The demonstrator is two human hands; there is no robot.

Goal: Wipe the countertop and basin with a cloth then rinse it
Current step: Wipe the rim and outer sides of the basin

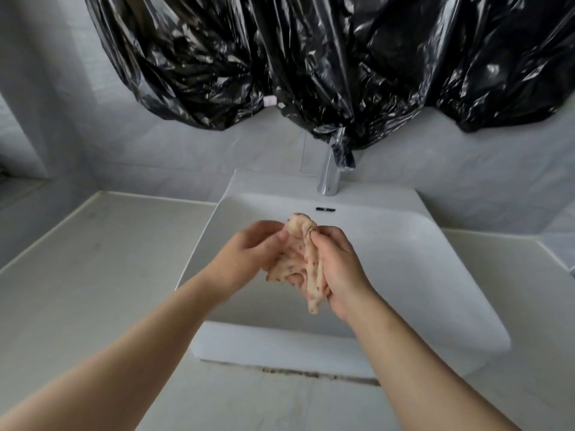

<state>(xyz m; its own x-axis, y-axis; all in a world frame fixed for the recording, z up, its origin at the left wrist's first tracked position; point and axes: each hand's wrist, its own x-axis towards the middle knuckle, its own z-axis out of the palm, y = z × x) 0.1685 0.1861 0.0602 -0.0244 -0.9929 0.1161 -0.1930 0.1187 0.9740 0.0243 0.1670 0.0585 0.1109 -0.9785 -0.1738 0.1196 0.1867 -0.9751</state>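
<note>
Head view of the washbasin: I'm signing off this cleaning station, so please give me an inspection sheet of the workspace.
Surface: pale countertop, with a dark line of grime along the front edge of the basin.
Job's things: speckled cloth bunched above the basin; no water seen running from the tap.
Clutter: nothing seen.
Grips: left hand and right hand both hold the cloth.
Cables: nothing seen.
Surroundings: black plastic sheeting hangs on the tiled wall and drapes over the tap's top.
</note>
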